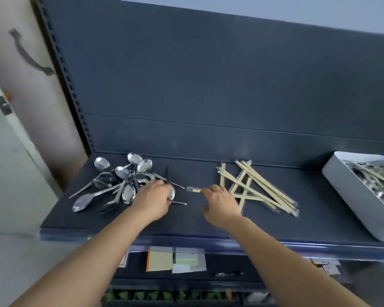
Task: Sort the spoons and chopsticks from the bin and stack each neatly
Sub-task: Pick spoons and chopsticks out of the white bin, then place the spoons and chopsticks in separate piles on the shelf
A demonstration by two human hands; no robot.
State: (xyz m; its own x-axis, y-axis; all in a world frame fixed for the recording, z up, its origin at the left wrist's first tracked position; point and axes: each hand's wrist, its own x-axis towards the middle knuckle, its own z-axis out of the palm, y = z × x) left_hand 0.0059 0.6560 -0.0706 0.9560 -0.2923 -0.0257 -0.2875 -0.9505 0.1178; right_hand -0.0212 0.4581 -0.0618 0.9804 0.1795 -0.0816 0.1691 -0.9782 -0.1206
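Note:
A loose pile of metal spoons (120,182) lies on the left of the dark shelf (186,220). My left hand (152,199) grips spoons at the pile's right edge; two handle tips stick out to its right. Wrapped pairs of wooden chopsticks (264,189) lie crossed in a heap right of centre. My right hand (222,204) holds one wrapped chopstick pair (193,189) by its middle, its end pointing left. A white bin (350,196) at the far right holds several more spoons and chopsticks.
The shelf's dark back panel (208,96) rises right behind the piles. A slotted upright (69,85) and a pale door (20,85) stand at the left. Below the shelf's front edge, paper labels (175,261) hang over a lower shelf.

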